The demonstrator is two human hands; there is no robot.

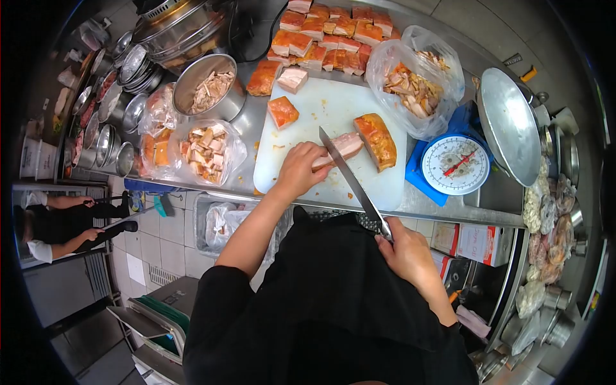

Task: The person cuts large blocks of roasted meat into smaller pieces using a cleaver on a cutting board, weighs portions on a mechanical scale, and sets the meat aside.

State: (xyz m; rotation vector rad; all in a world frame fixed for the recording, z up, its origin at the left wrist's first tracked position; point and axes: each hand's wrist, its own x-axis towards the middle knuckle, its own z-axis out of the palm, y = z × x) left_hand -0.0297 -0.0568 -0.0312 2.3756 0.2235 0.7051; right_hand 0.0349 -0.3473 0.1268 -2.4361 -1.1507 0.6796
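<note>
My right hand (405, 251) grips the handle of a long knife (351, 179), its blade slanting up and left across the white cutting board (330, 102). Under the fingers of my left hand (300, 170) lies a strip of roast pork (344, 147), pale meat showing. The blade crosses over this strip just right of those fingers; how deep it sits I cannot tell. A larger slab of crackling-topped roast pork (377, 142) rests just to the right. Farther back on the board are a browned pork chunk (282, 112) and a paler pork block (293, 79).
Many roast pork blocks (333, 35) line the counter's back. Bags of cut meat (205, 154) and a steel pot (208, 90) stand left; another meat bag (414, 86) and a dial scale (454, 165) stand right. Another person (70, 221) holds a long handle at far left.
</note>
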